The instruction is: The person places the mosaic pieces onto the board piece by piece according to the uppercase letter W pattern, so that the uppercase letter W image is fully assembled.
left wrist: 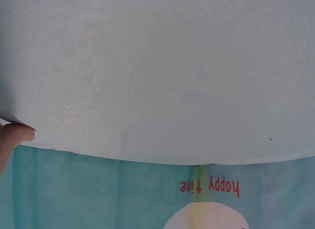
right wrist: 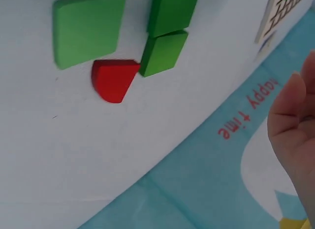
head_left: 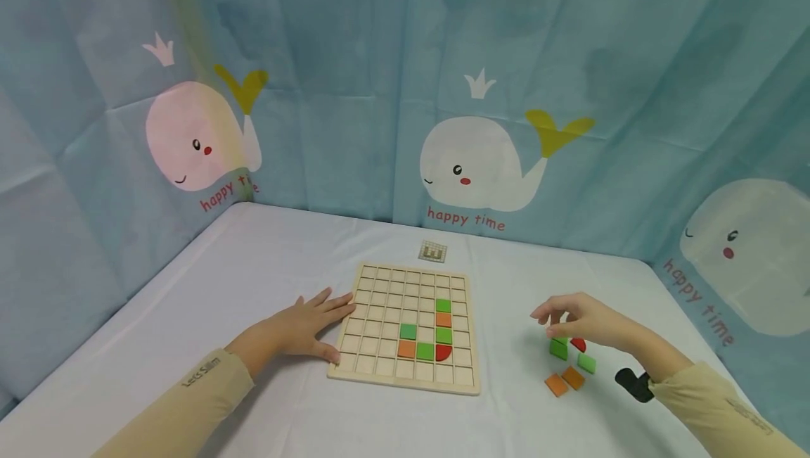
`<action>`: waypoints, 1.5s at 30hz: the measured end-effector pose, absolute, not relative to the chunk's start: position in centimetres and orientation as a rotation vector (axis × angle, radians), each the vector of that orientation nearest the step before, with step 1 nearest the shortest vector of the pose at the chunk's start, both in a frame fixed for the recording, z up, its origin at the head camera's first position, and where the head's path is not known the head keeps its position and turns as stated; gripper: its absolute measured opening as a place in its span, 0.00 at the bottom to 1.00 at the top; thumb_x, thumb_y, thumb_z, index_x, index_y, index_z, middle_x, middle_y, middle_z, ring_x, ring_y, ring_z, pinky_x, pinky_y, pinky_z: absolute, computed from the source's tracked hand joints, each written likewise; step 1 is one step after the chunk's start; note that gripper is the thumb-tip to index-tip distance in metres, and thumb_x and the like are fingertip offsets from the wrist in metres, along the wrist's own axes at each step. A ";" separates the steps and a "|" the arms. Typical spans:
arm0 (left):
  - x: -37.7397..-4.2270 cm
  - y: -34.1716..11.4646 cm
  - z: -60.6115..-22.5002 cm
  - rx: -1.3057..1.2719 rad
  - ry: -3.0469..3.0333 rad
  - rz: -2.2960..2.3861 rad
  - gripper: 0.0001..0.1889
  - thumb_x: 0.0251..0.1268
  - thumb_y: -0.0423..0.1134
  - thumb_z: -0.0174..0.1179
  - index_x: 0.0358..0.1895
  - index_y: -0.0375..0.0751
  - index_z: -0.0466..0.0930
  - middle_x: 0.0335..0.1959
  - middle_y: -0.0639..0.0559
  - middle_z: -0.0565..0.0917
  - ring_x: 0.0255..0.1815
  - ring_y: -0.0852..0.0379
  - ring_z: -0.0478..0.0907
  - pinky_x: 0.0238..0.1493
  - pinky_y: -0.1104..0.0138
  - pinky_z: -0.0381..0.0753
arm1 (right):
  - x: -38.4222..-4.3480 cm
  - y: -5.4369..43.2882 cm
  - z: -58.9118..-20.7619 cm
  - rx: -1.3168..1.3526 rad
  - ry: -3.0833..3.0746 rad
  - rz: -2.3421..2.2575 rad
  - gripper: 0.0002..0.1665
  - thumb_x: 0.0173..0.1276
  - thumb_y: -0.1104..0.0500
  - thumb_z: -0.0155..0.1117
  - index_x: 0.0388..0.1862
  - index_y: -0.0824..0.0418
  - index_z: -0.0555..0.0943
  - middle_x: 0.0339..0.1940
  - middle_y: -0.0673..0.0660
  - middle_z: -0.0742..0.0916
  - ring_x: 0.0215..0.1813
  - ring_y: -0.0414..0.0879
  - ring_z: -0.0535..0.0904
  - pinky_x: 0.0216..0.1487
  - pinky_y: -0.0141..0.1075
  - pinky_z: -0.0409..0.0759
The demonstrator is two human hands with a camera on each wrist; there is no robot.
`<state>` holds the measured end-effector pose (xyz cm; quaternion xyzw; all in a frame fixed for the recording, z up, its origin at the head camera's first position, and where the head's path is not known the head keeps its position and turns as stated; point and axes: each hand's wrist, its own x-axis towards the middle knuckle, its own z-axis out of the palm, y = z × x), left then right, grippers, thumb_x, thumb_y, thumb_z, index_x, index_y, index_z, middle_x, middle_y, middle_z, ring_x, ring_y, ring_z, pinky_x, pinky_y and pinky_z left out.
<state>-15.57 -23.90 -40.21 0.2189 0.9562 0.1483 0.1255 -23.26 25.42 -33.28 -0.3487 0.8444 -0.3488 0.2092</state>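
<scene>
My left hand (head_left: 306, 326) lies with spread fingers at the left edge of a wooden grid board (head_left: 373, 366), fingertips and thumb right at its rim. On the board, a red quarter-round tile (head_left: 444, 353) sits among several green and orange square tiles (head_left: 406, 349). To the right, my right hand (head_left: 591, 319) hovers above loose pieces, its fingers loosely bent with nothing visible between them. Beneath it lie green tiles (right wrist: 88, 29) and a red quarter-round piece (right wrist: 113, 80), with two orange tiles (head_left: 557, 384) closer to me. In the left wrist view only a fingertip (left wrist: 19, 133) shows.
A small patterned card (head_left: 433, 251) lies behind the board on the white-covered table (head_left: 266, 254). Blue curtains (head_left: 342, 155) printed with whales stand along the table's back and sides. A black object (head_left: 635, 385) shows beside the right sleeve.
</scene>
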 end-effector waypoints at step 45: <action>-15.6 -23.9 -40.2 0.650 2.796 0.414 0.52 0.51 0.70 0.60 0.76 0.43 0.58 0.78 0.47 0.52 0.76 0.33 0.43 0.63 0.29 0.46 | -22.5 29.2 -38.6 -1.432 2.321 -0.795 0.17 0.56 0.52 0.74 0.45 0.50 0.86 0.41 0.43 0.73 0.47 0.36 0.60 0.41 0.35 0.65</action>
